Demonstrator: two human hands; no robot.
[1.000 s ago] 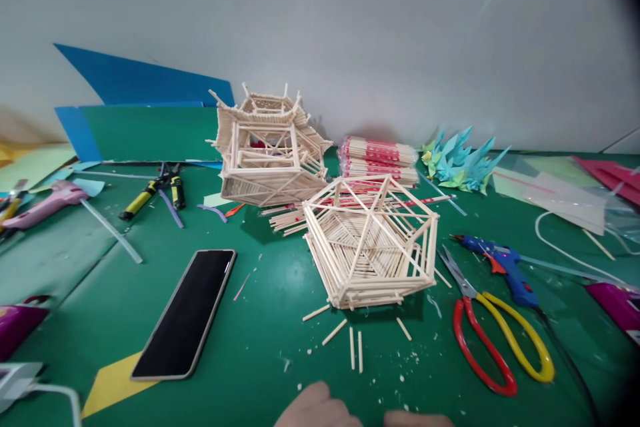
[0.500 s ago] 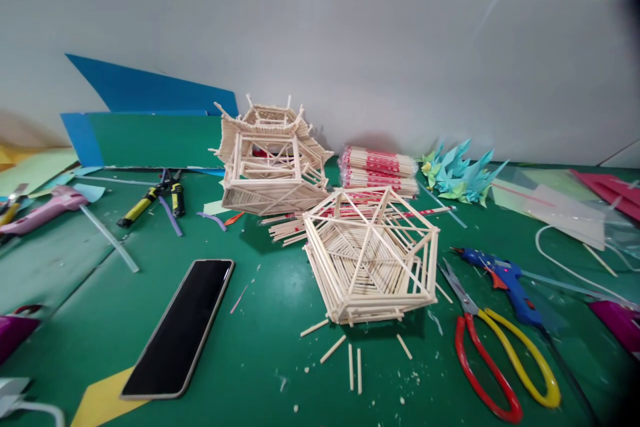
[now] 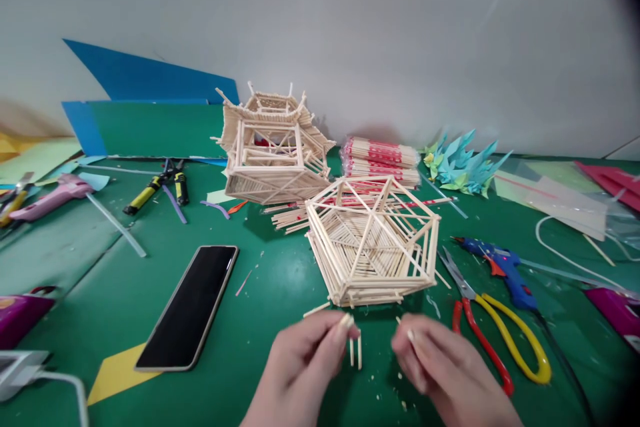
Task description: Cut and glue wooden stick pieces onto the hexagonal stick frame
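Observation:
My left hand (image 3: 307, 364) is closed in a pinch at the front of the table, its fingertips beside two short wooden sticks (image 3: 359, 350). My right hand (image 3: 443, 364) is also closed, fingers pressed together, with the tip of another short stick showing at its fingertips. Blur hides whether either pinch holds a stick. Just beyond both hands stands a six-sided frame of wooden sticks (image 3: 373, 240), with a slatted base and open spokes on top. Scissors (image 3: 470, 300) with red and yellow handles lie beside my right hand, which partly covers one handle.
A taller stick pavilion (image 3: 273, 147) stands behind left, near wrapped stick bundles (image 3: 380, 160). A blue glue gun (image 3: 500, 270) lies right, its cord running forward. A phone (image 3: 190, 307), cutters (image 3: 155, 188) and a pink glue gun (image 3: 55, 199) lie left. Blue paper shapes (image 3: 465, 164) stand behind right.
Both hands have come into view from below and reached the short sticks in front of the six-sided frame. The view has tilted slightly downward. The other things lie as before.

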